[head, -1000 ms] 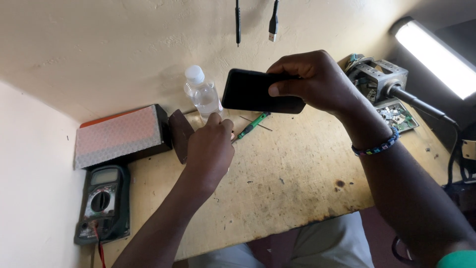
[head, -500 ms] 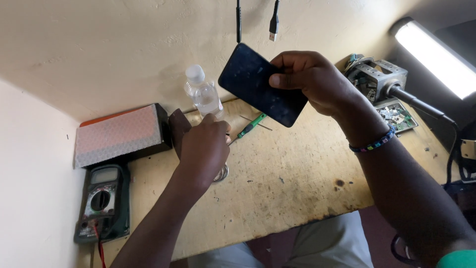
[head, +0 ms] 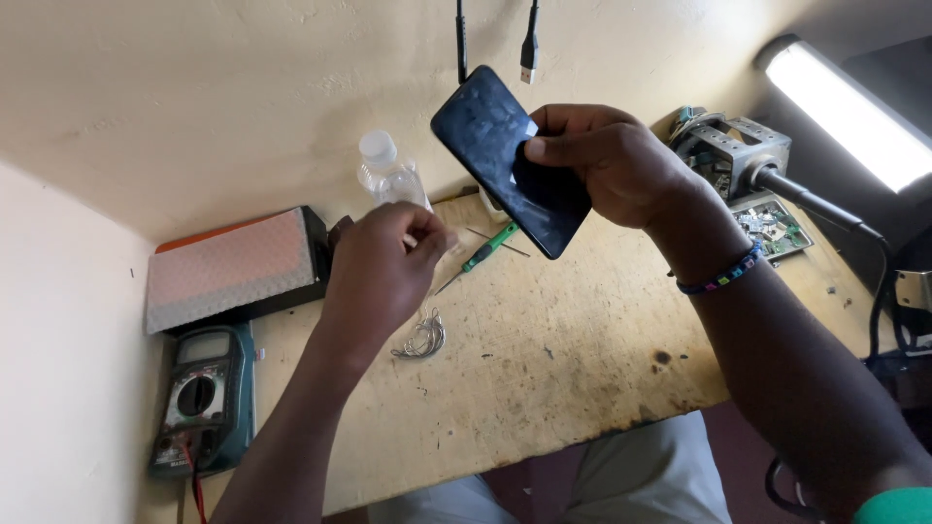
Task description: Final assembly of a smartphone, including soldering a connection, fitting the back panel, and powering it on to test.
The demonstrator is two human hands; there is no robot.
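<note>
Tilted steeper than a moment ago, the dark phone (head: 512, 159) sits pinched in the right hand (head: 607, 165); the left hand (head: 381, 267) hovers curled, holding nothing visible. A loose pinch could drop it onto the desk (head: 582, 359).

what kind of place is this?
Likely a small phone or electronics repair bench: a green handheld multimeter, a bare green circuit board and a green-handled screwdriver lie on the worn wooden table; the right hand holds a dark smartphone.

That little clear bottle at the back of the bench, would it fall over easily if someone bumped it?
Probably yes. The clear plastic bottle stands upright, tall and narrow, so a nudge could tip it. It looks light, likely thin plastic. Once down, its round body would probably roll. The left hand hovers just in front of it.
</note>
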